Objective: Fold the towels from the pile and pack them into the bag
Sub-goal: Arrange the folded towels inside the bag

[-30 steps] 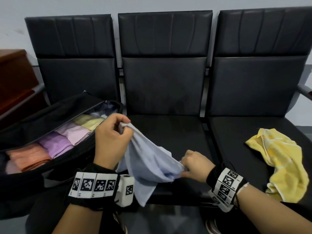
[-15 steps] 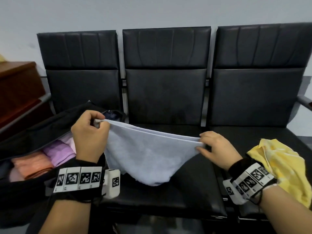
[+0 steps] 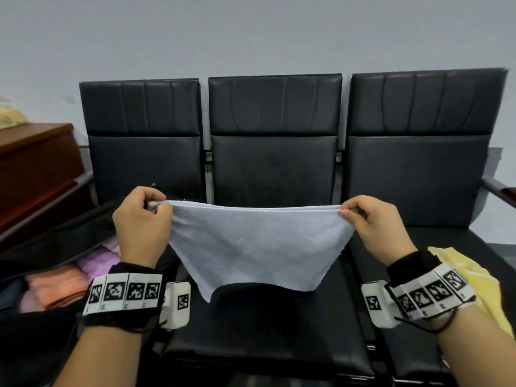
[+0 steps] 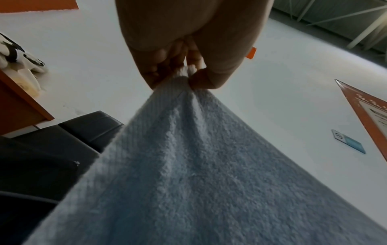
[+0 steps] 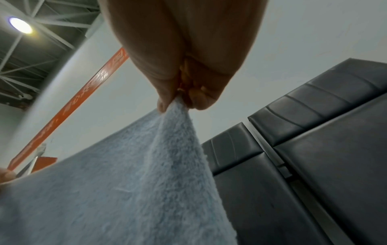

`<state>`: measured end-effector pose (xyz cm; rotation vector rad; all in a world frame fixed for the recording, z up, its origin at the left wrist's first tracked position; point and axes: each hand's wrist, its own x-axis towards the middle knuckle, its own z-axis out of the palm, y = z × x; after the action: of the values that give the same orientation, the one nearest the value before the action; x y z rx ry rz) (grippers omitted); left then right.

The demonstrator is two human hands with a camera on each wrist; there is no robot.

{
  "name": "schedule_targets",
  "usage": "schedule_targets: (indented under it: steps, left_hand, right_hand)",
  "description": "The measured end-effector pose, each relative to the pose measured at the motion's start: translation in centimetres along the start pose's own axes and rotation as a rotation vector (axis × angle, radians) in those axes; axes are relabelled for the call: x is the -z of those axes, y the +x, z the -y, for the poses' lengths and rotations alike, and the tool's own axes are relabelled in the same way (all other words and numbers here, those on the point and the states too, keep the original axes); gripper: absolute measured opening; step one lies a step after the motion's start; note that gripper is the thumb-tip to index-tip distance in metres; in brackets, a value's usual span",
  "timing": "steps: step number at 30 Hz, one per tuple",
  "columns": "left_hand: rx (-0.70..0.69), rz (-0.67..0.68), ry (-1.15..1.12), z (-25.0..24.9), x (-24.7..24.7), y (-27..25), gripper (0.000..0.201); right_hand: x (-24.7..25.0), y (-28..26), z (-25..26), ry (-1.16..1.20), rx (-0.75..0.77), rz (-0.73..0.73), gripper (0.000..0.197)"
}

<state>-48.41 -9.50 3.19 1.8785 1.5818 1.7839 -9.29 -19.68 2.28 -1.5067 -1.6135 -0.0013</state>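
The left hand point(image 3: 141, 224) and the right hand point(image 3: 375, 226) each pinch a top corner of a pale blue towel point(image 3: 258, 247), thumb against curled fingers, and hold it stretched level in the air in front of the middle seat point(image 3: 268, 325) of a row of three black chairs. The towel's top edge runs nearly straight between the two hands, and its lower edge hangs in a shallow curve above the seat cushion without touching it. On the left seat lies an open black bag point(image 3: 55, 238), its flap tilted up toward the chair back; inside it folded towels sit side by side, an orange towel point(image 3: 55, 289) nearest the front edge and a lilac towel point(image 3: 97, 258) just behind it, partly hidden by the left wrist. On the right seat, at its front edge, a crumpled yellow towel point(image 3: 474, 277) lies behind the right wrist band. A brown wooden cabinet point(image 3: 33, 169) stands to the left of the chairs, well apart from the hands. The middle cushion under the towel is bare black leather from its front edge to the backrest point(image 3: 275, 169).
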Motion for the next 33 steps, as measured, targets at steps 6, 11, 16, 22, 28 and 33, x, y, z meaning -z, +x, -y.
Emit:
schedule_targets:
  steps: [6,11,16,22,28,33]
  left_hand:
    - [-0.018,-0.034,-0.055,-0.9,0.9,0.3,0.016]
    - [0.075,0.074,-0.061,0.1,-0.4,1.5,0.017]
    - [0.234,0.307,-0.052,2.4,-4.3,2.4,0.02]
    - [0.133,0.214,-0.086,1.8,-4.9,4.6,0.019]
    - [-0.068,0.148,-0.172,1.3,-3.1,3.8,0.021]
    - [0.005,0.35,-0.116,5.0,-2.7,-0.5,0.028]
  right_hand:
    - [2.5,-0.6,1.6,0.127,0.026,-0.164,0.017]
    - [2.2,0.7,1.1,0.05,-0.042,-0.113,0.014]
    - [-1.6,3.1,-0.9,0.168,-0.331,-0.008,0.02]
    - [-0.9,5.7,-1.0,0.189,-0.196,-0.111,0.018]
    - [0.9,2.6,-0.4,0.24,-0.102,-0.169,0.017]
    - [-1.4,-3.2,-2.9,0.187,-0.188,0.063,0.021]
